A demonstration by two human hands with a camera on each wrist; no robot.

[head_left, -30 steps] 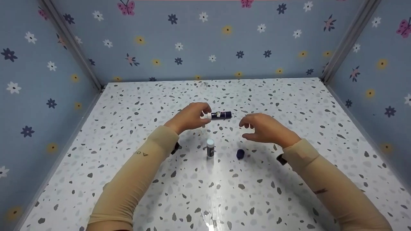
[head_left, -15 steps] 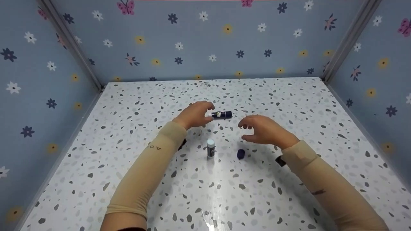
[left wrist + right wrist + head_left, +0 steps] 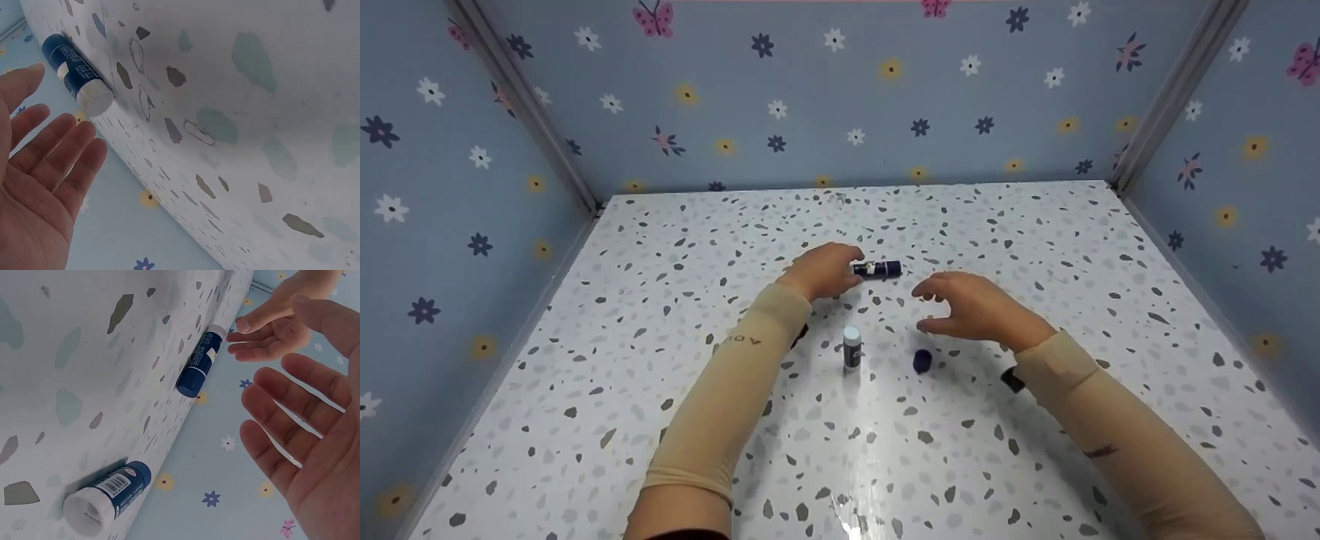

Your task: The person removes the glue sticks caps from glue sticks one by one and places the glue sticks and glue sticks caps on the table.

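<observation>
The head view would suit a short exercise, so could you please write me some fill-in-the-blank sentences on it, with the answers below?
1. The hand nearer the dark blue tube lying crosswise is the person's ____ one.
2. From the camera's side, the small dark object sits to the ____ of the pale-topped tube.
3. The fingers of the right hand hold ____.
4. The pink winged shapes on the back wall are ____.

Missing words: left; right; nothing; butterflies.
</observation>
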